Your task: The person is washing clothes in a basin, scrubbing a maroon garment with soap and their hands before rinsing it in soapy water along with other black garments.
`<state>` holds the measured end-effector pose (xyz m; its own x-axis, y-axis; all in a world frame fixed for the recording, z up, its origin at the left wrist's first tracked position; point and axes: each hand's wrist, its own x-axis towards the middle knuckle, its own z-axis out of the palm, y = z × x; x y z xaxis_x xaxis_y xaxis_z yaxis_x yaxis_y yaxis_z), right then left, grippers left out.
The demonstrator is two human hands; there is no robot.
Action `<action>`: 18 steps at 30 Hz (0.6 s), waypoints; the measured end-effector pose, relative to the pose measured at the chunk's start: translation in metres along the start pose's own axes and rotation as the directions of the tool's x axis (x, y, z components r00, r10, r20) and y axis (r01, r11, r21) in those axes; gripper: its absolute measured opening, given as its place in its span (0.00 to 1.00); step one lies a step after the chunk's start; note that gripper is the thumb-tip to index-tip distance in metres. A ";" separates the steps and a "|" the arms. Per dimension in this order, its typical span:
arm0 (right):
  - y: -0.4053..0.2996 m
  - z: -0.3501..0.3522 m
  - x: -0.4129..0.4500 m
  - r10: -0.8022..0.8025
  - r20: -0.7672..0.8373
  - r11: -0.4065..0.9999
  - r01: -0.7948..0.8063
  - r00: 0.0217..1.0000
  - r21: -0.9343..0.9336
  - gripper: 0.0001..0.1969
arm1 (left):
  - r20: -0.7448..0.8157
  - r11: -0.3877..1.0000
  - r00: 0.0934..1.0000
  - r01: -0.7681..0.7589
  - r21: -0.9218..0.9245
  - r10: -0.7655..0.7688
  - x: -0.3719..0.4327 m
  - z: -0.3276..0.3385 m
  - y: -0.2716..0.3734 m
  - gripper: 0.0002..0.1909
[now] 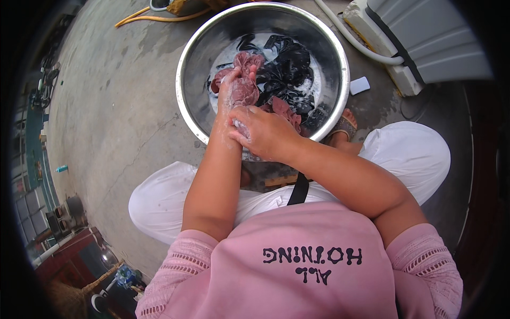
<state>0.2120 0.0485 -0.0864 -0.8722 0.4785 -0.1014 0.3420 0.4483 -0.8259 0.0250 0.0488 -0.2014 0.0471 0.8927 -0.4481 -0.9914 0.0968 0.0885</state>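
Observation:
A wide stainless steel basin (183, 79) stands on the floor before me, with soapy water, dark wet cloth (289, 63) and foam in it. My left hand (229, 85) reaches into the basin and grips a wet pink cloth (247, 63) covered in suds. Across my left wrist lies my right hand (263, 129), its fingers curled. A pale soapy patch shows between those fingers; whether it is foam, cloth or soap I cannot tell. More pink cloth (285, 109) spreads in the basin just beyond my right hand.
A small white block (359, 86) lies on the concrete floor right of the basin. Nearby are a sandalled foot (344, 125), a pale hose (358, 44) and a grey ribbed casing (434, 40). A yellow hose (159, 18) runs at the upper left.

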 end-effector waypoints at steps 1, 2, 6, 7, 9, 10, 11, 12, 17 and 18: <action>0.012 -0.006 0.006 0.006 -0.031 0.998 -0.007 0.999 -0.062 0.14 | 0.297 0.947 0.903 0.319 0.025 -0.312 0.000 0.001 0.000 0.15; 0.027 -0.013 0.014 0.009 -0.062 0.992 -0.016 0.998 -0.124 0.13 | 0.073 0.977 0.993 0.072 0.200 -0.089 0.002 -0.003 -0.019 0.10; 0.083 -0.029 0.038 0.153 -0.311 0.950 -0.227 0.938 -0.216 0.14 | -0.215 0.846 0.840 -0.416 0.335 0.498 0.021 0.022 -0.080 0.08; 0.071 -0.019 0.032 0.140 -0.323 0.938 -0.230 0.936 -0.258 0.15 | -0.213 0.846 0.841 -0.415 0.335 0.497 0.018 0.022 -0.069 0.08; 0.030 -0.008 0.012 -0.038 -0.187 0.966 -0.012 0.982 -0.260 0.14 | -0.045 0.903 0.929 -0.344 0.258 0.367 0.003 0.021 -0.046 0.10; 0.019 0.002 0.001 -0.140 -0.163 0.973 0.105 0.977 -0.206 0.14 | -0.047 0.899 0.926 -0.351 0.261 0.375 0.002 0.017 -0.042 0.10; 0.013 0.010 -0.005 -0.243 -0.144 0.964 0.222 0.959 -0.149 0.14 | -0.079 0.873 0.900 -0.391 0.293 0.430 0.002 0.014 -0.038 0.11; 0.027 0.008 0.003 -0.197 -0.206 0.978 0.177 0.958 -0.112 0.15 | -0.106 0.848 0.875 -0.418 0.326 0.472 0.007 0.011 -0.038 0.12; 0.097 -0.026 0.042 0.377 -0.071 0.755 -0.262 0.923 0.601 0.34 | -0.038 0.791 0.862 -0.446 0.419 0.506 -0.005 0.064 -0.066 0.16; 0.101 -0.033 0.048 0.376 -0.085 0.756 -0.253 0.923 0.604 0.34 | -0.026 0.789 0.865 -0.444 0.424 0.501 -0.009 0.077 -0.065 0.16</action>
<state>0.2163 0.1418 -0.1566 -0.6462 0.6744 -0.3573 0.2679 -0.2378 -0.9336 0.0986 0.0679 -0.1348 -0.4593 0.8090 -0.3668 -0.7514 -0.1336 0.6462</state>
